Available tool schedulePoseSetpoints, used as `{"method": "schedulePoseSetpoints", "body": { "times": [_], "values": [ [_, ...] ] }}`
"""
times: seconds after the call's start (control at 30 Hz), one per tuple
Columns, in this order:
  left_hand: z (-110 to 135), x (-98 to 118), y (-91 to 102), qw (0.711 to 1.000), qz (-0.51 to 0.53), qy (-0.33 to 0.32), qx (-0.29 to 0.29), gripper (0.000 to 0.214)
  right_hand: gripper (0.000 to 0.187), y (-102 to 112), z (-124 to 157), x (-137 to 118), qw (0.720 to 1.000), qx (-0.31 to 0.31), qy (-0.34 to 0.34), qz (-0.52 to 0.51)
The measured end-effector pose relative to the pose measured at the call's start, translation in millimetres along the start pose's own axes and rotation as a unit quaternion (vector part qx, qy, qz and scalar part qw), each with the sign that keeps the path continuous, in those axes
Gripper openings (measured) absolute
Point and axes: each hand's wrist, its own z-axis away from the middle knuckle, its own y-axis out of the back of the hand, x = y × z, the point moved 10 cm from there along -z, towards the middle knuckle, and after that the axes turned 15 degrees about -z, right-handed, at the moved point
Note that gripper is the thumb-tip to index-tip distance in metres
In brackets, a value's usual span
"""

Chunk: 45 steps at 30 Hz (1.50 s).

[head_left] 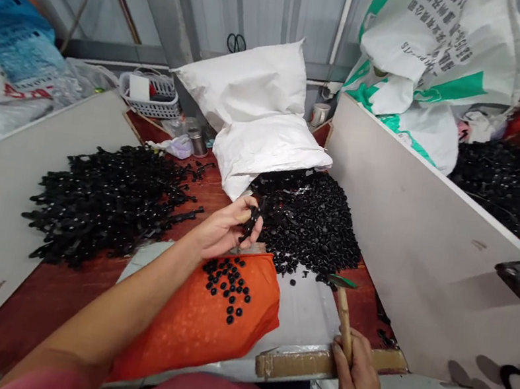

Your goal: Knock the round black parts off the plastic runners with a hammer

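My left hand is closed on a small black plastic part, held up in front of the white sack's mouth. The part's exact kind is hard to make out. In my right hand, near the table's front edge, is a wooden-handled tool; its thin, green-edged head points away from me. Under my left hand lies an orange cloth with several small round black pieces on it. A heap of small black pieces spreads out beyond, below the white sack.
To the left is a pile of long black plastic parts. White boards wall in both sides. A grey basket, a jar and a mug stand at the back. Cardboard strip lines the front edge.
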Motion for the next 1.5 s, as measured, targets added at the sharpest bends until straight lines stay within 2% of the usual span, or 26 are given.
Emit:
{"method": "schedulePoseSetpoints", "body": {
  "times": [0.1, 0.23, 0.33, 0.4, 0.53, 0.63, 0.73, 0.77, 0.87, 0.9, 0.93, 1.0, 1.13, 1.27, 1.43, 1.5],
  "values": [
    [50.7, -11.6, 16.5, 0.998, -0.054, 0.017, 0.034, 0.036, 0.033, 2.8, -2.0, 3.4, 1.0, -0.011, -0.023, 0.003],
    [111.8, -38.4, 44.3, 0.989, -0.066, 0.097, 0.084, 0.043, 0.04, 10.0, -5.0, -0.3, 0.999, -0.003, -0.052, 0.015],
    [144.2, -54.0, 58.2, 0.982, -0.044, 0.14, 0.122, 0.043, 0.04, 7.2, -7.7, -13.8, 0.997, -0.005, -0.072, 0.022],
    [158.7, -64.5, 66.6, 0.974, -0.067, 0.164, 0.144, 0.042, 0.039, -2.8, -9.7, -29.3, 0.997, -0.016, -0.072, 0.011],
    [176.3, -82.0, 91.3, 0.94, -0.231, 0.187, 0.17, 0.032, 0.034, -39.6, -11.5, -61.0, 0.995, -0.068, -0.052, -0.041],
    [185.0, -87.9, 110.3, 0.883, -0.396, 0.192, 0.163, 0.019, 0.031, -68.6, -7.5, -72.2, 0.99, -0.118, -0.054, -0.054],
    [186.7, -80.1, 114.4, 0.825, -0.524, 0.164, 0.133, 0.008, 0.028, -90.4, -1.1, -78.3, 0.985, -0.154, -0.053, -0.056],
    [186.8, -73.9, 115.4, 0.794, -0.572, 0.156, 0.135, 0.009, 0.027, -96.5, 0.9, -80.2, 0.984, -0.164, -0.05, -0.055],
    [187.0, -58.3, 121.4, 0.668, -0.706, 0.177, 0.154, 0.017, 0.026, -112.0, 5.2, -83.1, 0.979, -0.189, -0.048, -0.058],
    [187.3, -57.2, 124.3, 0.634, -0.732, 0.194, 0.155, 0.02, 0.027, -115.9, 6.0, -82.6, 0.978, -0.193, -0.05, -0.06],
    [187.7, -58.4, 126.8, 0.613, -0.748, 0.207, 0.152, 0.021, 0.027, -119.2, 6.5, -81.4, 0.977, -0.197, -0.055, -0.061],
    [189.7, -62.1, 130.2, 0.592, -0.765, 0.205, 0.151, 0.022, 0.027, -123.1, 6.9, -77.4, 0.976, -0.199, -0.064, -0.062],
    [205.1, -70.2, 130.4, 0.554, -0.798, 0.156, 0.18, 0.031, 0.028, -123.1, 6.8, -66.7, 0.976, -0.191, -0.082, -0.059],
    [227.7, -84.6, 131.5, 0.528, -0.8, 0.188, 0.213, 0.036, 0.029, -122.0, 7.1, -59.2, 0.975, -0.188, -0.1, -0.068],
    [242.0, -92.4, 149.0, 0.522, -0.777, 0.286, 0.206, 0.044, 0.028, -124.4, 7.1, -60.8, 0.972, -0.2, -0.1, -0.073],
    [245.0, -87.4, 157.7, 0.54, -0.76, 0.298, 0.207, 0.043, 0.028, -123.9, 7.0, -60.9, 0.972, -0.198, -0.1, -0.073]
  ]
}}
